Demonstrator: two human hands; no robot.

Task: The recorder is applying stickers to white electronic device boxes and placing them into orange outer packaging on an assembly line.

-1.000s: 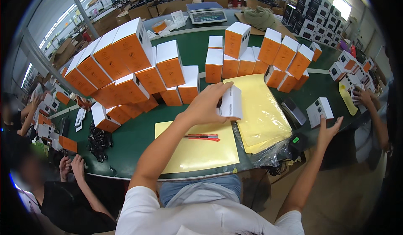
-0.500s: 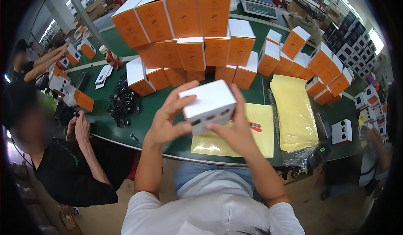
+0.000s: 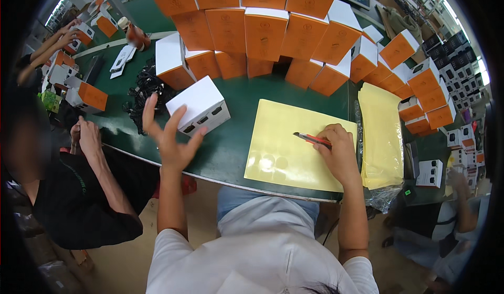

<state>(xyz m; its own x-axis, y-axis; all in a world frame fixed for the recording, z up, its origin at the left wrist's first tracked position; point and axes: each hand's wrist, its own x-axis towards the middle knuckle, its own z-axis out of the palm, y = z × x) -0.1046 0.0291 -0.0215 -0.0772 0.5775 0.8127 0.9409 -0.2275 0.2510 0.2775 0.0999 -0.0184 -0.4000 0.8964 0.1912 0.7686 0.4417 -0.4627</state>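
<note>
My left hand (image 3: 172, 142) is open, its fingers spread at the near side of a white box (image 3: 195, 98) with dark product pictures on its front. The box stands on the green table, and whether a fingertip still touches it I cannot tell. On the right, my right hand (image 3: 338, 155) has its fingers closed on the handle of a red utility knife (image 3: 315, 139), its dark blade end pointing left. Under the knife lies a glossy yellow sticker sheet (image 3: 278, 141) with faint round outlines.
Orange-and-white boxes (image 3: 262, 34) are stacked in rows across the back. Black cables (image 3: 140, 97) lie behind the white box. A pile of yellow sheets (image 3: 379, 141) in clear plastic is at right. A co-worker (image 3: 89, 189) sits close on the left; another person (image 3: 446, 220) is at right.
The white box has gone from between both my hands to the table at left. My left hand has spread off it, while my right hand has moved right and taken hold of the utility knife.
</note>
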